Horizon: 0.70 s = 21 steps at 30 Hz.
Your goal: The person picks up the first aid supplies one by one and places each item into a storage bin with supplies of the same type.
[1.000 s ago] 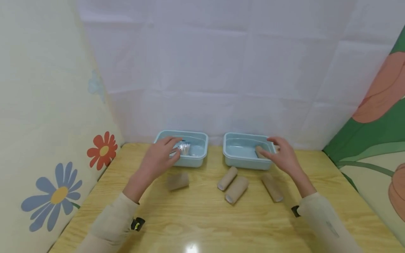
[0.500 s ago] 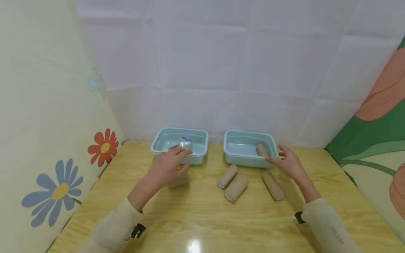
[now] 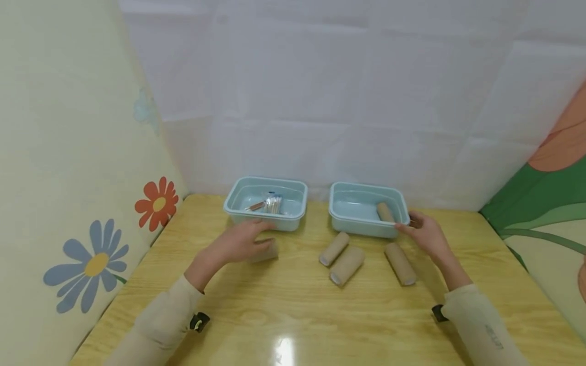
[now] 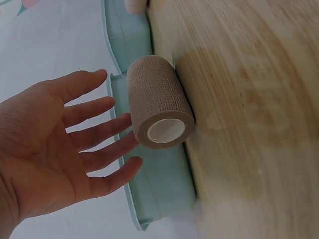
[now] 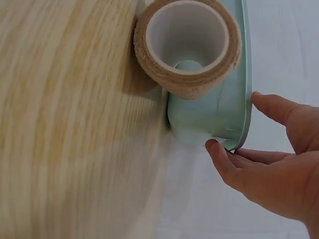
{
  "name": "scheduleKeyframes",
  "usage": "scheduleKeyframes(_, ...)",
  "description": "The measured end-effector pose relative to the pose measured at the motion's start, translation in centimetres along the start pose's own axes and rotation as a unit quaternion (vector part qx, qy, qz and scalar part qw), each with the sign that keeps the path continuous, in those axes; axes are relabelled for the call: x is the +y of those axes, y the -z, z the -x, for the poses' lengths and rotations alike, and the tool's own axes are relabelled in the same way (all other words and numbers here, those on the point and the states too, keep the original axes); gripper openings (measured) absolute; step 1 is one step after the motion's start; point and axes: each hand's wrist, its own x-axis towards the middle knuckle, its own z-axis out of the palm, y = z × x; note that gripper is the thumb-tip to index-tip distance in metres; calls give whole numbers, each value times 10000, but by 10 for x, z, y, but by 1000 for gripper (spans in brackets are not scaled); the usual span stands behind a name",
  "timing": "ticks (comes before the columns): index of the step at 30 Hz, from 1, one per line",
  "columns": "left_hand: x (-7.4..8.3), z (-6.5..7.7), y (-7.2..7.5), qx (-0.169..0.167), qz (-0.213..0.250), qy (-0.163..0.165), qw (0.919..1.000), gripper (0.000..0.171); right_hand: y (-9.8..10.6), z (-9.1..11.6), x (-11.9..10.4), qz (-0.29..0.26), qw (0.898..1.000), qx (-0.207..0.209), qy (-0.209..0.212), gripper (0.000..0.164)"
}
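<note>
My left hand hovers over a tan elastic bandage roll lying before the left blue plastic box. In the left wrist view its fingers are spread and loosely bent, close to the roll without closing round it. My right hand is at the front right corner of the other blue box. The right wrist view has its thumb and fingers touching the rim there, relaxed. One bandage roll leans inside that box. Another roll stands out close to the right wrist camera.
Two bandage rolls lie side by side, one slim and one thicker; a further roll lies right of them. The left box holds a clear pack of cotton swabs and a thin brownish item. A white sheet hangs behind.
My left hand has moved from above the left box down to the roll before it. The right hand has drawn back from inside the right box to its corner, leaving the roll there.
</note>
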Motion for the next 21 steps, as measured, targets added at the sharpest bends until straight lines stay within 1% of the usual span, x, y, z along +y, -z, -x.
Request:
scheduleKeyframes(4, -7, 1, -2, -292, 338, 87, 9990, 45, 1, -2, 1, -116, 9999, 54, 5, 65)
scheduleKeyframes(9, -23, 1, -6, -560, 830, 24, 9950, 52, 1, -2, 3, -281, 9995, 108, -9, 64)
scheduleKeyframes(11, -29, 1, -8, -715, 998, 83, 9924, 56, 1, -2, 4, -339, 9994, 119, 2, 63)
scheduleKeyframes(14, -34, 2, -9, -957, 1180, 289, 9880, 60, 1, -2, 5, -358, 9993, 122, -5, 63)
scheduleKeyframes(17, -36, 3, -11, -1124, 1199, 487, 9852, 63, 0, -2, 5, -344, 9993, 124, -38, 62)
scheduleKeyframes(21, -36, 4, -13, -1175, 1161, 519, 9849, 62, 0, -2, 4, -354, 9993, 108, -83, 63)
